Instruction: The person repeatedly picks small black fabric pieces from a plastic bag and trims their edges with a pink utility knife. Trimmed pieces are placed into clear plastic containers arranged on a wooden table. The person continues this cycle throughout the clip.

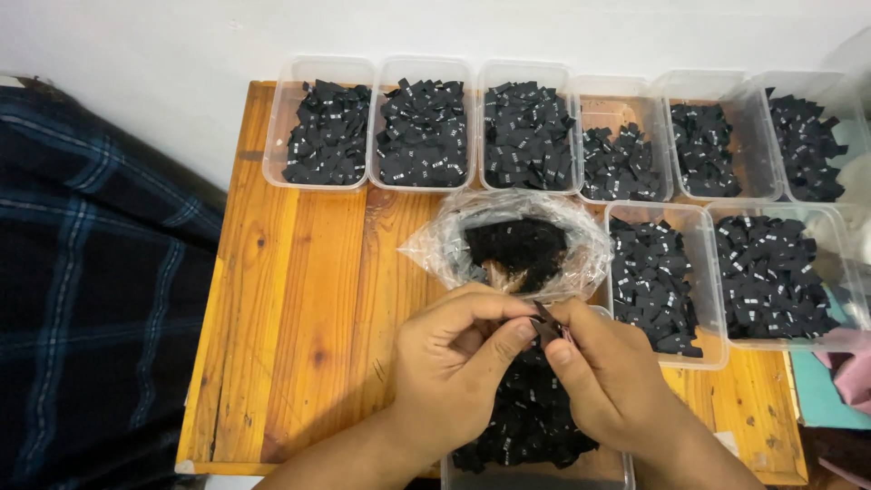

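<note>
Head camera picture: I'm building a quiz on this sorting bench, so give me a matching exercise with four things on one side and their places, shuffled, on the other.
Things:
1. clear plastic bag
2. small black label
3. plaid cloth
4. row of six tubs

Places:
A. along the back edge of the wooden table
B. pinched between the left hand and right hand
C. off the table's left side
D. mid-table, just beyond the hands, open with labels inside

Pairs: 1-D, 2-B, 3-C, 4-A
</note>
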